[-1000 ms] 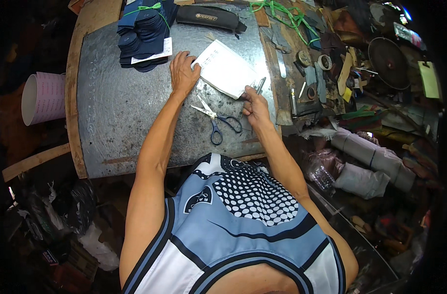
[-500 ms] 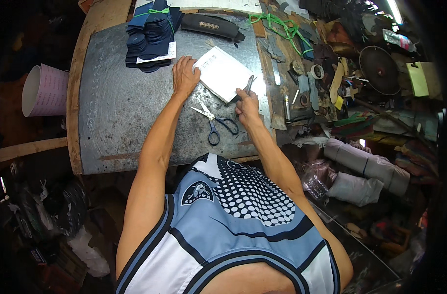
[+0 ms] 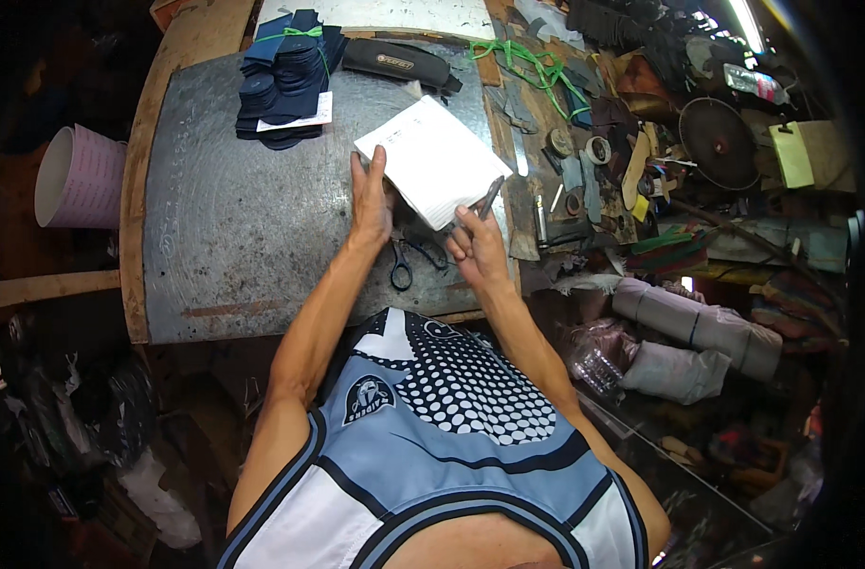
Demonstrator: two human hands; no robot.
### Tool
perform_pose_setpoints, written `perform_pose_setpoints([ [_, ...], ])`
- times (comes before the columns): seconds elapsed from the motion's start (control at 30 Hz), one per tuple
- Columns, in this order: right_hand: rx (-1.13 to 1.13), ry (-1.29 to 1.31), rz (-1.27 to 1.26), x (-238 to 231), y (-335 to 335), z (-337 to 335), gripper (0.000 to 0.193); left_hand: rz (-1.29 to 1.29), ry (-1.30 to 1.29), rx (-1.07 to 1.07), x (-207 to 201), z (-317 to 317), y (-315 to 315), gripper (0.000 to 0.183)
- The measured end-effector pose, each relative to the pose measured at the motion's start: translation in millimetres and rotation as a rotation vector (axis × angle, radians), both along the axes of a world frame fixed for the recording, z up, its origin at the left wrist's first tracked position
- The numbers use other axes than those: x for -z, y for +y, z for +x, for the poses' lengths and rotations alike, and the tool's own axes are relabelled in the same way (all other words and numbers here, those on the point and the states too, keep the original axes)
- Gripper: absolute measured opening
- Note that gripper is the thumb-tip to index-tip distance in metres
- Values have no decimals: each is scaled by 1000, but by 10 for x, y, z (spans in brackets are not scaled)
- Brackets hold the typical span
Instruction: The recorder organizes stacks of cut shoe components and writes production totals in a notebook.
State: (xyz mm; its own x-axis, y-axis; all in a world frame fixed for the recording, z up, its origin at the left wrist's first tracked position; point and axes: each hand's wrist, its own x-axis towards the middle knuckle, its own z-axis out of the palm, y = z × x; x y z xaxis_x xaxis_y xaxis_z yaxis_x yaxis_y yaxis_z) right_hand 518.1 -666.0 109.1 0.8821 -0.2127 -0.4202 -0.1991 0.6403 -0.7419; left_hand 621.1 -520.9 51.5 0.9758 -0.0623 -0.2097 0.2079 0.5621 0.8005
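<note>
A white notepad (image 3: 437, 156) with lined pages and some writing is lifted and tilted above the metal-topped table. My left hand (image 3: 371, 204) grips its left edge, thumb on top and the other fingers hidden beneath. At the pad's lower right corner, my right hand (image 3: 480, 242) pinches the edge and also holds a slim dark tool (image 3: 492, 196), whose exact kind I cannot make out. Scissors (image 3: 401, 272) with dark handles lie on the table below the pad, their blades hidden by my left hand and the pad.
Stacked dark blue cut pieces (image 3: 285, 81), tied with green string, stand at the far left beside a black zipped case (image 3: 399, 64). Tape rolls (image 3: 598, 149), green cord (image 3: 522, 62) and tools crowd the right side. A pinkish bin (image 3: 81, 175) stands left of the table (image 3: 224, 218).
The notepad has come up off the table and toward me. My left hand has moved from beside it to its left edge, now covering the scissors' blades.
</note>
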Motion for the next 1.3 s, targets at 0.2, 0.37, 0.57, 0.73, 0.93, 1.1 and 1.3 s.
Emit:
perform_pose_setpoints([
  [0.2,-102,42,-229,-56,122,-385,13,-302,-64,16,-511,-264,-24,73],
  [0.37,-127,62,-741,-68,-148,-840,20,-327,-124,120,-673,-221,202,60],
  [0.57,123,-81,-970,-439,-463,-641,32,-275,-73,243,-693,-259,211,55],
  [0.73,1,-132,-1024,-480,-366,-261,39,-234,-7,319,-660,-391,113,51],
  [0.93,33,-78,-962,-246,-303,-157,44,-262,47,348,-537,-441,166,47],
  [1.1,-61,-90,-733,-302,-225,-230,44,-228,91,363,-506,-487,175,48],
  [1.3,-56,-113,-358,-273,-215,-305,43,-113,77,366,-592,-544,183,49],
])
